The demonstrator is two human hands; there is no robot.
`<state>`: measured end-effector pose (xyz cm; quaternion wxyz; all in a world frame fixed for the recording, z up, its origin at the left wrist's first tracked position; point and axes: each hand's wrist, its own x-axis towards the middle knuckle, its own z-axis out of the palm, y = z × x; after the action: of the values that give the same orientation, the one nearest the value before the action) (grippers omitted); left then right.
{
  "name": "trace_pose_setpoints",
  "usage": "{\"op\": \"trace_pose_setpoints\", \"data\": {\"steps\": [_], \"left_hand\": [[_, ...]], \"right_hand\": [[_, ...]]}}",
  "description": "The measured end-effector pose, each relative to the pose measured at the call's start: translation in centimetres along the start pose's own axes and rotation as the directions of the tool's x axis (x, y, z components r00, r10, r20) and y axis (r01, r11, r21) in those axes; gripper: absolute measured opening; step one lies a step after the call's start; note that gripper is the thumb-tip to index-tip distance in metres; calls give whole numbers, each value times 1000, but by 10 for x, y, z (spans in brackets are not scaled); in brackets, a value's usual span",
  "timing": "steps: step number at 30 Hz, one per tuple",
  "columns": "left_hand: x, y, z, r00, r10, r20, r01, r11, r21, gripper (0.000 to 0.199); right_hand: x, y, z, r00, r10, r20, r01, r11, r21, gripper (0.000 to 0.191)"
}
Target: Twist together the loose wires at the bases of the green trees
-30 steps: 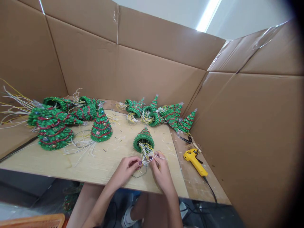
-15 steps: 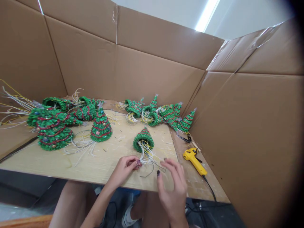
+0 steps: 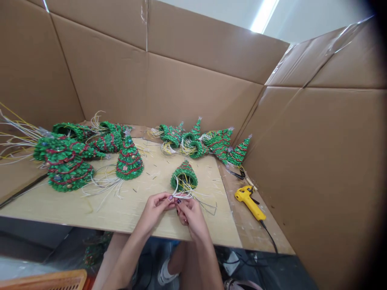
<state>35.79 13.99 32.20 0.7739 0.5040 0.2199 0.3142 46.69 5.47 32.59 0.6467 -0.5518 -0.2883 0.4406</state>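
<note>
A small green tree with red trim lies on its side, its hollow base facing me. White, yellow and dark wires spill from that base toward my hands. Closed in a pinch, my left hand holds the ends of white wires just in front of the base. My right hand touches or nearly touches it, fingers also pinched on the wires. The fingertips partly hide the wire ends. To the left, a decorated tree stands upright with wires spread beside it.
A yellow glue gun with a black cord lies at the right. Black pliers lie behind it. Several trees are by the back cardboard wall; larger ones are at the left. An orange basket is at lower left.
My right hand has moved left from the right side of the wires and its spread fingers have closed beside my left hand. The white wires are now drawn together between both hands.
</note>
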Motion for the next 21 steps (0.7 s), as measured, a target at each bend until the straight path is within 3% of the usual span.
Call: {"op": "trace_pose_setpoints", "data": {"steps": [3, 10, 14, 21], "left_hand": [[1, 0, 0, 1000, -6, -24, 5, 1000, -30, 34], [0, 0, 4, 996, 18, -90, -16, 1000, 23, 38], [0, -4, 2, 991, 74, -114, -63, 993, 98, 37], [-1, -6, 0, 990, 79, -114, -59, 984, 170, 34]], "right_hand": [[4, -6, 1, 999, 28, -39, -22, 986, 163, 35], [5, -6, 3, 987, -9, -161, 49, 967, 248, 34], [5, -2, 4, 983, -96, -155, 123, 977, 176, 31], [5, 4, 7, 934, -231, -272, 230, 972, -36, 26]]}}
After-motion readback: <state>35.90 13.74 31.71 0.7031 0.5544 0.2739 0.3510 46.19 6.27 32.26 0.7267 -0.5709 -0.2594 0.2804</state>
